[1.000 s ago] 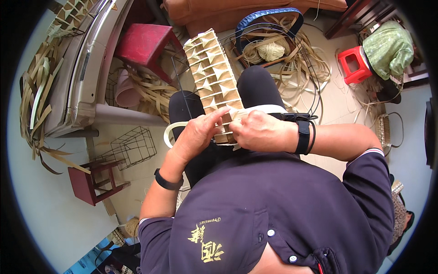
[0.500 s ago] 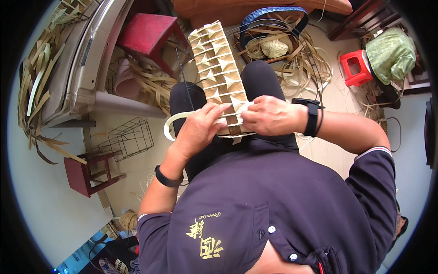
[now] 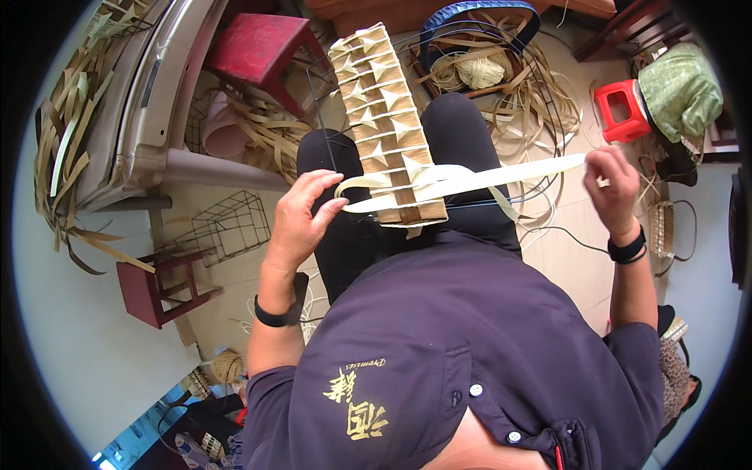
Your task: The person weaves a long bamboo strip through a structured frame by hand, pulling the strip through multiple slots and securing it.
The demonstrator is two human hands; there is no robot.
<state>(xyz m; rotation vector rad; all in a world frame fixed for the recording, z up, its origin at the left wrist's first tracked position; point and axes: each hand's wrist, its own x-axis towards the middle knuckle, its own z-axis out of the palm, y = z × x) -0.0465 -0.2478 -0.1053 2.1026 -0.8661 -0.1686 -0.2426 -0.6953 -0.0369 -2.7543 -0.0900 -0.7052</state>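
A long, narrow woven piece of tan and brown strips (image 3: 381, 117), with pale folded points in rows, lies over my lap and knees. My right hand (image 3: 613, 184), out to the right, is closed on a pale flat strip (image 3: 517, 174) and holds it taut across the near end of the piece. At the left edge the strip bends in a small loop. My left hand (image 3: 301, 215) is beside that loop, thumb and fingers apart; its thumb tip is at the strip. Another pale length hangs down right of the piece.
A blue-handled basket (image 3: 470, 17) with yarn balls (image 3: 479, 72) and loose strips stands beyond my knees. Left are a red stool (image 3: 262, 43), a small dark red stool (image 3: 145, 294), a wire frame (image 3: 235, 227) and strip bundles (image 3: 74, 141). A bright red stool (image 3: 623, 112) is at right.
My right hand has moved from the woven piece far to the right, drawing the pale strip out straight. The loop at the left has shrunk. My left hand has shifted left, off the piece.
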